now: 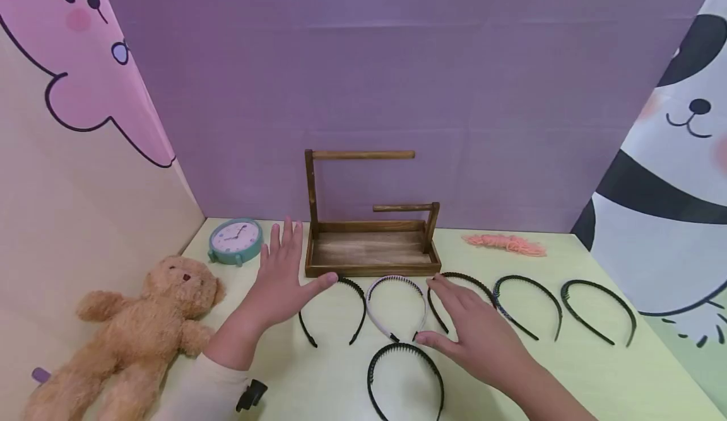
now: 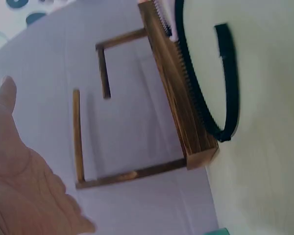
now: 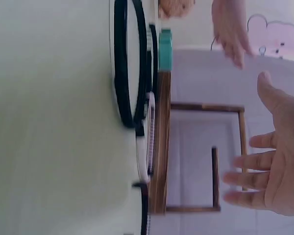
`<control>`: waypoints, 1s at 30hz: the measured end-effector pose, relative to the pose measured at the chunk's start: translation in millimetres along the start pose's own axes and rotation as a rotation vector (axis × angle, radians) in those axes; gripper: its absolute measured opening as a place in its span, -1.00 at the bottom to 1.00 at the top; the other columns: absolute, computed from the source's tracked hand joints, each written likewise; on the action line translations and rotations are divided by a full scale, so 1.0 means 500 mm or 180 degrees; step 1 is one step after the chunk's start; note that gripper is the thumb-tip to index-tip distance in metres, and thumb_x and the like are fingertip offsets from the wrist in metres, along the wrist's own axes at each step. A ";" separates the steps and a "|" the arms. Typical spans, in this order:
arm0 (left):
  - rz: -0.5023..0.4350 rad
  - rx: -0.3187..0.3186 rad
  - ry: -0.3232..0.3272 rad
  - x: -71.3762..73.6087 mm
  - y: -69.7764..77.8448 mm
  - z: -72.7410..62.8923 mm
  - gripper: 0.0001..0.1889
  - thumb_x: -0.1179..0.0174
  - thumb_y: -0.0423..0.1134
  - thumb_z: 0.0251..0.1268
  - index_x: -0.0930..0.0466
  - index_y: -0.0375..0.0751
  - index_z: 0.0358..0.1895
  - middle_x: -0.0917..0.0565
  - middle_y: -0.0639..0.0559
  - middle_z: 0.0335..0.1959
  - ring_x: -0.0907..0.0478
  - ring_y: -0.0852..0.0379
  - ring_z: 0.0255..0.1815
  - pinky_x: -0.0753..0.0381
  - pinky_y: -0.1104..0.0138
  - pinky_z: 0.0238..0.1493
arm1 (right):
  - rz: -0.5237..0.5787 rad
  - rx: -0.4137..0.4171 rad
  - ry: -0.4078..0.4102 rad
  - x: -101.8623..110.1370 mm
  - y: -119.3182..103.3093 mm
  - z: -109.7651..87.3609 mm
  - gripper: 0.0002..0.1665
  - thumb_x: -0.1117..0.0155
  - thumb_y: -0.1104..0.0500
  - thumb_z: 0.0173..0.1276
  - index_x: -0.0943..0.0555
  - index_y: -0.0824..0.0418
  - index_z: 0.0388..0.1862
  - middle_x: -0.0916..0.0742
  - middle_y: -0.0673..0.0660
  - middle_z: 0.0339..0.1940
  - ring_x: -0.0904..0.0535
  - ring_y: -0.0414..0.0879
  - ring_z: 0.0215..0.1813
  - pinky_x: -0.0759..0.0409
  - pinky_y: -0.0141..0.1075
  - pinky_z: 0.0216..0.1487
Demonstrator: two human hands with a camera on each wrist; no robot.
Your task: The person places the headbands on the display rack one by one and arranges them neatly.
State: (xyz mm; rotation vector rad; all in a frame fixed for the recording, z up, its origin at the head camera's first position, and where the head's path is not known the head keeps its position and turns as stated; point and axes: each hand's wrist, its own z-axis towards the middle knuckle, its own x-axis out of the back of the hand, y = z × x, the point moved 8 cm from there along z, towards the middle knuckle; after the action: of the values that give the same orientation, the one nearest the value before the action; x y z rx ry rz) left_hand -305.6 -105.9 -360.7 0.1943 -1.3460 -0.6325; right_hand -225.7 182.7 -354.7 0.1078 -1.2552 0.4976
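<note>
My left hand (image 1: 278, 291) is raised above the table's left side, fingers straight and thumb spread, holding nothing. Its thumb overlaps the top of a black headband (image 1: 364, 310) in the head view. Over the right side hovers my right hand (image 1: 483, 336), also holding nothing, its fingers extended. It partly covers another black headband (image 1: 468, 278). Between the hands lies a pale lilac headband (image 1: 369, 310) with dark tips, and a black toothed headband (image 1: 400, 346) lies in front of it. Two more dark headbands (image 1: 528, 278) complete the row at right.
A brown wooden stand (image 1: 372, 270) with a tray base and two horizontal bars sits at the back. To its left are a teal clock (image 1: 235, 238) and a teddy bear (image 1: 139, 332). A bundle of pink cord (image 1: 505, 243) lies back right. A purple backdrop (image 1: 369, 80) rises behind.
</note>
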 end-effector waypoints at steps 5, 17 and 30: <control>-0.0708 0.0331 -0.0227 0.004 -0.046 0.042 0.22 -0.02 0.56 0.10 0.63 0.15 0.54 0.55 0.15 0.59 0.56 -0.06 0.61 0.15 -0.27 0.50 | 0.0567 -0.0137 -0.0460 -0.033 -0.041 -0.007 -0.28 -0.10 -0.48 0.26 -0.59 -0.02 0.13 -0.72 -0.18 -0.08 -0.64 -0.27 -0.09 -0.63 -0.26 -0.13; -0.1129 0.0841 -0.0877 -0.079 -0.107 0.124 0.23 -0.23 0.37 0.14 0.48 0.00 0.59 0.40 -0.02 0.62 0.32 -0.14 0.63 0.09 -0.15 0.54 | 0.1161 -0.0103 -0.1668 -0.178 -0.095 -0.018 -0.40 -0.23 -0.44 0.20 -0.62 0.03 -0.15 -0.61 -0.24 -0.52 -0.49 -0.34 -0.44 -0.48 -0.36 -0.37; -0.1063 0.1090 -0.1160 -0.149 -0.158 0.160 0.13 -0.31 0.21 0.18 0.26 -0.12 0.61 0.00 -0.21 0.60 0.03 -0.28 0.57 -0.07 -0.17 0.49 | 0.0903 -0.0216 -0.1908 -0.232 -0.117 -0.014 -0.51 -0.42 -0.32 0.08 -0.55 -0.01 -0.30 -0.60 -0.20 -0.45 -0.50 -0.32 -0.33 -0.53 -0.34 -0.21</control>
State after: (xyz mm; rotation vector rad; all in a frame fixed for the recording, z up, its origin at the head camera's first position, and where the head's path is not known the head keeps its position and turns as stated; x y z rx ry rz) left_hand -412.4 -113.4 -442.8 0.6137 -1.7914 -0.7351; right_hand -220.5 98.1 -453.7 0.0193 -1.8879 0.6956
